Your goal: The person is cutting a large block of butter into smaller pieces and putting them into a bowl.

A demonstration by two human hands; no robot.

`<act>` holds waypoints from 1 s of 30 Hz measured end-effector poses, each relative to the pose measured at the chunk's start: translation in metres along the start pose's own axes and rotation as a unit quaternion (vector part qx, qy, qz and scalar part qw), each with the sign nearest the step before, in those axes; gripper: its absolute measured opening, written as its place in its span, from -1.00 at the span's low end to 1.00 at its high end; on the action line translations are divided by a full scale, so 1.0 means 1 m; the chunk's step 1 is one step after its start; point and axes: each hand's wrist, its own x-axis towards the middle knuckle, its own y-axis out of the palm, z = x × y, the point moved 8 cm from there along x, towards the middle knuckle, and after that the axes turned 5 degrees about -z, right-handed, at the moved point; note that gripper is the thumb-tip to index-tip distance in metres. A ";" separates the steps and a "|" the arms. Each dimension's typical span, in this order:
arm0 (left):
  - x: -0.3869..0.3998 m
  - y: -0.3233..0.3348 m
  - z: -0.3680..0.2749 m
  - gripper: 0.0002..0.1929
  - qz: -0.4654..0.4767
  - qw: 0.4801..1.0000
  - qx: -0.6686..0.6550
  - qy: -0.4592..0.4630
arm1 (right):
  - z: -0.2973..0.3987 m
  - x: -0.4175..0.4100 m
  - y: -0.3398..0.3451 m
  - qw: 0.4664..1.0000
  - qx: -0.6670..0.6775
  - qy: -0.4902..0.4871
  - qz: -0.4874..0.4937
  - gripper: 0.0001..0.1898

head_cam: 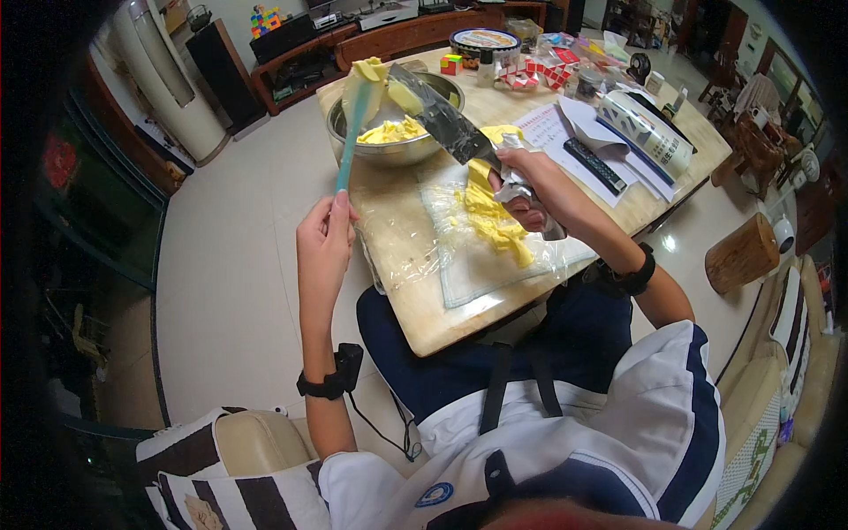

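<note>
My left hand grips the teal handle of a spatula, held upright with a soft yellow lump on its head. In my right hand is a broad-bladed kitchen knife, with crumpled white paper around its grip. The blade slants up over the rim of a stainless steel bowl and a yellow piece shows beside its tip. Inside the bowl lie yellow pieces. More of the yellow mass spreads in strips below my right hand, on plastic film over a pale cloth.
On the table lie papers, a black remote control and a white printed cylinder. Farther back are a puzzle cube, a round tin and a red-and-white folding puzzle. A sofa armrest stands at lower left.
</note>
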 end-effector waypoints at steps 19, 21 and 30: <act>0.016 0.002 0.012 -0.59 0.032 0.987 0.128 0.096 | -0.008 0.006 0.002 0.998 0.046 0.022 0.045 -0.58; 0.017 0.002 0.010 -0.58 0.045 0.987 0.127 0.085 | -0.005 0.005 0.000 0.998 0.036 0.014 0.041 -0.58; 0.011 0.002 0.016 -0.50 0.170 0.976 -0.003 -0.134 | -0.002 0.001 -0.005 0.998 -0.003 0.016 0.059 -0.64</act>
